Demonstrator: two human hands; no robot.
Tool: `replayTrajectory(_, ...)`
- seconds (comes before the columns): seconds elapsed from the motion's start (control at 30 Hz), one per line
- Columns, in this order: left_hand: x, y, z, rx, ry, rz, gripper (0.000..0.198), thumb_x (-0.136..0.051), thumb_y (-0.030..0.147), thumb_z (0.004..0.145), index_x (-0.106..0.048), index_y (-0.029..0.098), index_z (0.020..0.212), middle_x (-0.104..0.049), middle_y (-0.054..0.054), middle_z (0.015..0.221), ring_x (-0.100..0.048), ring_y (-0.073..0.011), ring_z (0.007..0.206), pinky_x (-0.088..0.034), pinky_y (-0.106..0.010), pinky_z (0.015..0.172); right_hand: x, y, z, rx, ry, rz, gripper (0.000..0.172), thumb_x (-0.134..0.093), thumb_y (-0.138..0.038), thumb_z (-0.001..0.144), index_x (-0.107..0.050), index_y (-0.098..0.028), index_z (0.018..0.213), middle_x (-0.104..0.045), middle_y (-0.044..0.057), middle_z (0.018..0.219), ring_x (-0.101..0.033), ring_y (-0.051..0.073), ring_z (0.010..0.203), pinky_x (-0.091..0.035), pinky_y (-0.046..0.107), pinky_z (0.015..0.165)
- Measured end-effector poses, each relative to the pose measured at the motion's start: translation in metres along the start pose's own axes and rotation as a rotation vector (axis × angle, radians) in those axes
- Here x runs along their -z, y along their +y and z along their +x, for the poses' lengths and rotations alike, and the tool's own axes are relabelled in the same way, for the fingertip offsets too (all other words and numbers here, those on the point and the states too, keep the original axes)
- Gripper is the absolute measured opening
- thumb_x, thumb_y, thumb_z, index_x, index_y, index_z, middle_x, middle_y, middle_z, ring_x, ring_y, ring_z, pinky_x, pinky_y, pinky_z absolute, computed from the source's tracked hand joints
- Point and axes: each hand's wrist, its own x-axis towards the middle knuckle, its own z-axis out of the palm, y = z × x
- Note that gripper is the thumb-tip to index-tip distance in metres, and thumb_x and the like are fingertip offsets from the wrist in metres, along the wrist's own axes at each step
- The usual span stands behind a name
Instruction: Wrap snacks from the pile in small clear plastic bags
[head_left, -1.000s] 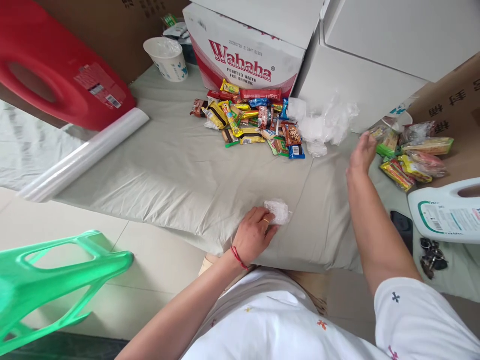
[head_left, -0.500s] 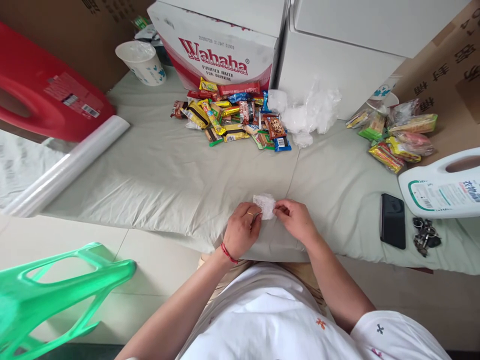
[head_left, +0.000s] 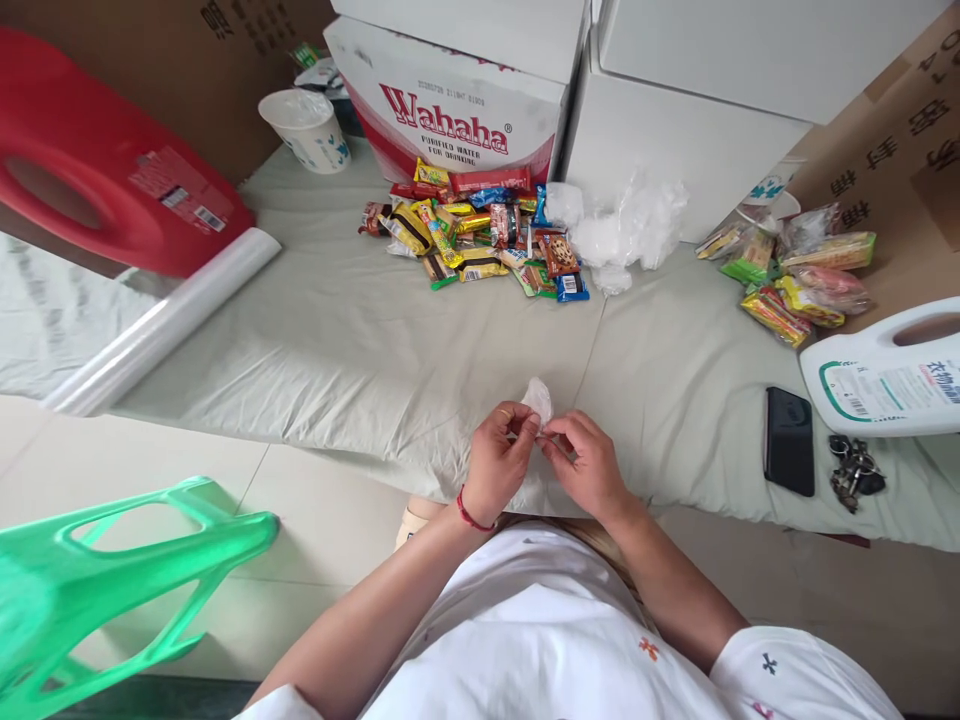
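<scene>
crumpled plastic film (head_left: 537, 396) is pinched in the fingertips of the left hand (head_left: 498, 452) and right hand (head_left: 589, 462), over the cloth's (head_left: 420, 350) near edge; light, even pressure should best spare it from tearing.

A plastic piece (head_left: 538, 395) sits between my left fingers (head_left: 510, 411) and right fingers (head_left: 568, 425), near the front edge of the cloth (head_left: 337, 340). Well beyond, a snack heap (head_left: 480, 240) lies before the carton (head_left: 450, 115), with a plastic clump (head_left: 634, 235) just right of it. The cup (head_left: 311, 135) stands left of the carton; farther left, the roll (head_left: 165, 320) lies before the jug (head_left: 142, 130). At my right, the phone (head_left: 790, 440) is beside the keys (head_left: 855, 472), the bottle (head_left: 874, 378) behind them, the packets (head_left: 825, 252) behind that. The stool (head_left: 135, 577) stands at my left.
</scene>
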Motion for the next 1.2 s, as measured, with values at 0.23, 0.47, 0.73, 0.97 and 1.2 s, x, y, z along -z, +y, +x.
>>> replayTrajectory(0.23, -0.002, -0.002, -0.009, -0.01, -0.075, 0.002, 0.025, -0.061, 0.042, 0.091, -0.061, 0.018, 0.084, -0.054, 0.003, 0.066, -0.043, -0.0094, 0.056, -0.033, -0.024, 0.054, -0.003, 0.002, 0.0, -0.321, 0.078, 0.379, 0.031, -0.065, -0.051, 0.094, -0.062, -0.024, 0.108, -0.064, 0.004, 0.1, -0.06, 0.017, 0.085, -0.052, 0.028, 0.072)
replayTrajectory(0.47, 0.031, 0.005, -0.001, 0.198, -0.258, -0.417, 0.033, -0.074, 0.048, 0.078, -0.059, 0.018, 0.076, -0.05, 0.003, 0.06, -0.037, -0.0074, 0.052, -0.027, -0.024, 0.051, 0.025, 0.005, 0.013, -0.508, 0.062, 0.647, 0.037, -0.073, -0.058, 0.084, -0.066, -0.022, 0.084, -0.057, -0.002, 0.07, -0.051, 0.012, 0.062, -0.046, 0.024, 0.057)
replayTrajectory(0.73, 0.04, 0.004, 0.007, 0.328, -0.154, -0.455, 0.048, -0.064, 0.066, 0.084, -0.051, 0.02, 0.078, -0.056, -0.001, 0.076, -0.051, -0.0105, 0.06, -0.03, -0.022, 0.047, 0.034, -0.001, 0.006, -0.687, 0.15, 0.783, 0.042, -0.088, -0.054, 0.067, -0.064, -0.02, 0.075, -0.046, -0.006, 0.06, -0.038, 0.007, 0.053, -0.031, 0.018, 0.04)
replayTrajectory(0.97, 0.019, 0.002, -0.023, -0.461, 0.088, 0.468, 0.046, -0.082, 0.049, 0.078, -0.067, 0.023, 0.113, -0.056, -0.011, 0.116, -0.054, -0.023, 0.097, -0.051, -0.04, 0.086, 0.018, -0.009, 0.005, -0.707, 0.16, 0.802, 0.046, -0.088, -0.057, 0.065, -0.062, -0.02, 0.073, -0.046, -0.006, 0.06, -0.037, 0.007, 0.051, -0.028, 0.017, 0.038)
replayTrajectory(1.2, 0.035, 0.005, -0.001, -0.4, -0.145, 0.104, 0.013, -0.073, 0.036, 0.089, -0.074, 0.024, 0.084, -0.063, -0.006, 0.092, -0.057, -0.0207, 0.092, -0.048, -0.04, 0.088, 0.032, 0.002, 0.007, -0.727, 0.134, 0.936, 0.053, -0.087, -0.058, 0.067, -0.05, -0.021, 0.068, -0.038, -0.008, 0.057, -0.026, 0.005, 0.047, -0.019, 0.016, 0.036)
